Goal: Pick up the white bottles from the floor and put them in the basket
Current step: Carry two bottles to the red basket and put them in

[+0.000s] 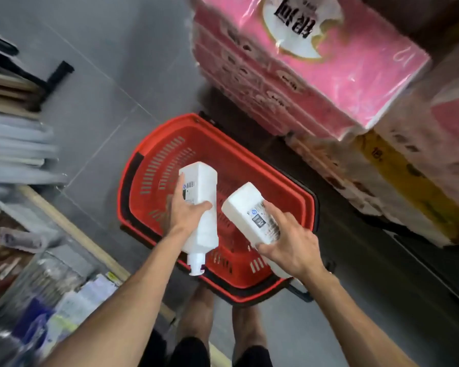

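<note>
Above a red basket on the grey floor, a person's left grip wraps the left bottle at mid-body, pump end towards the person, while the right grip clasps the right bottle near its lower end. Released from this height, either white bottle could strike the rim or its neighbour and bounce out. The bottle labels show a blue round mark and print too small to read; the dark characters on the pink packs alongside are blurred

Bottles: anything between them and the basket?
Nothing visible. The left hand holds the left bottle and the right hand the right bottle, both above the open red basket; no handle or other item crosses its opening beneath them.
</note>
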